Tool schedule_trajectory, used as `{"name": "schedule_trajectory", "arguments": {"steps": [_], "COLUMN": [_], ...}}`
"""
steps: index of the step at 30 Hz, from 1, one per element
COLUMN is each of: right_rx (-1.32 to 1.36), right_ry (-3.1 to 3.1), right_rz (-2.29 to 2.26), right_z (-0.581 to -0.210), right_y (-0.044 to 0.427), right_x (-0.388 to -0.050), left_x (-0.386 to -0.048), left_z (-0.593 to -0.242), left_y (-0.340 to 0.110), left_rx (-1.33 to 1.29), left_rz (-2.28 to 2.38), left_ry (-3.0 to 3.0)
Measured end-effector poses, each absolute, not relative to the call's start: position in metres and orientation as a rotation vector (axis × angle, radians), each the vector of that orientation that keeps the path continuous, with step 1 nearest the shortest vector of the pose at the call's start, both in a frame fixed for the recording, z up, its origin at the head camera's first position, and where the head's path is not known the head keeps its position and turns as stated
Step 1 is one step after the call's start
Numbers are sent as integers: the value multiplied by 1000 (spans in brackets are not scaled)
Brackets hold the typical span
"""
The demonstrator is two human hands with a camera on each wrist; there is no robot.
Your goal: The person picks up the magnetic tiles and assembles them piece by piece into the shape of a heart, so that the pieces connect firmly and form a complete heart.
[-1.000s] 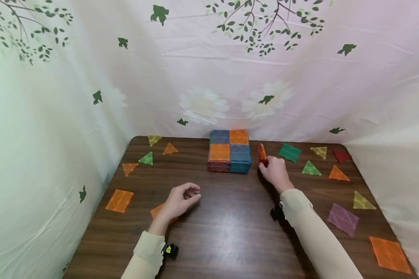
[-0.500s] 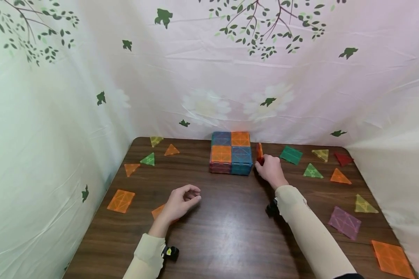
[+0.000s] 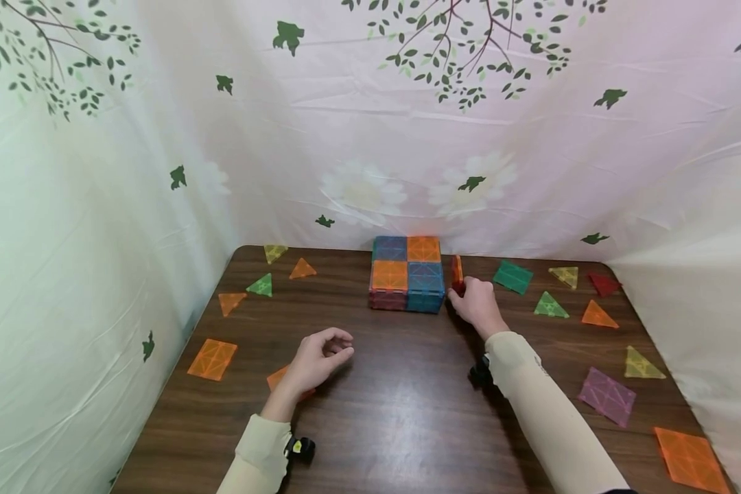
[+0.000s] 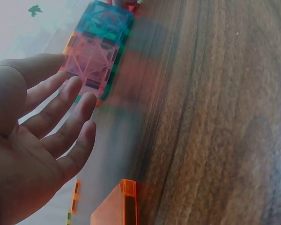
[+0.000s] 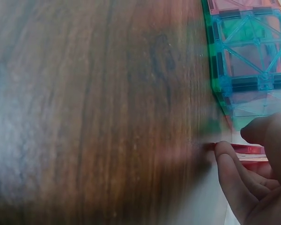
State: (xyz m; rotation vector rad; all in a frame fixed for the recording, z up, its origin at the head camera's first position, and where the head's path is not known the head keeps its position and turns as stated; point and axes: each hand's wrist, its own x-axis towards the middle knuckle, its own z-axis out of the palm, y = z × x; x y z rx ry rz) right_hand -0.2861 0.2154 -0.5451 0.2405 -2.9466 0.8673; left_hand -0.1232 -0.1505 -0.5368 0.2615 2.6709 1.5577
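Observation:
A low box of translucent magnetic tiles (image 3: 390, 276) stands at the table's back edge, its top a checker of orange and blue squares. Just right of it, my right hand (image 3: 478, 305) pinches upright magnetic tiles (image 3: 457, 272), orange with red near the fingers. In the right wrist view, the red edges (image 5: 249, 149) show between thumb and fingers, a small gap from the box's blue side (image 5: 253, 51). My left hand (image 3: 318, 358) hovers with loosely bent fingers and holds nothing. Beneath its wrist lies an orange tile (image 3: 276, 378), partly covered.
Green (image 3: 513, 277), purple (image 3: 607, 396) and orange (image 3: 691, 458) tiles lie on the right with several triangles and a red piece (image 3: 604, 284). At left lie an orange square (image 3: 213, 359) and several small triangles. A white patterned cloth (image 3: 358, 137) hangs behind and beside the table.
My right hand has shifted slightly left with the upright tiles, closer to the box. The left hand has stayed in place. The head view has tilted a little.

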Motion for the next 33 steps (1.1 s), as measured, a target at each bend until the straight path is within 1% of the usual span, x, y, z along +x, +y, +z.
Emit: {"name": "schedule_trajectory", "arguments": {"steps": [7, 11, 15, 19, 22, 27, 30, 33], "right_rx": [262, 335, 439, 516, 508, 381, 272, 213], "right_ry": [-2993, -3022, -3025, -2998, -2965, -2887, -2869, -2896], "right_rz": [878, 901, 969, 980, 945, 861, 798, 774], "right_z": [-543, -540, -537, -530, -526, -521, -521, -526], "right_y": [218, 225, 242, 269, 295, 345, 373, 390], "right_x": [-284, -281, -273, -264, -259, -259, -261, -263], "left_x": [-123, -124, -124, -124, -123, -127, -136, -147], "left_z": [-532, -531, -528, -524, -522, -520, -518, -512], "left_y": [-156, -162, -168, -175, -182, -199, -214, -234], "left_rx": [246, 230, 216, 229, 230, 237, 256, 241], "left_rz": [1557, 1584, 1605, 1607, 1593, 1495, 1406, 1330], "left_ry": [2700, 2711, 2728, 2757, 2779, 2831, 2892, 2951]}}
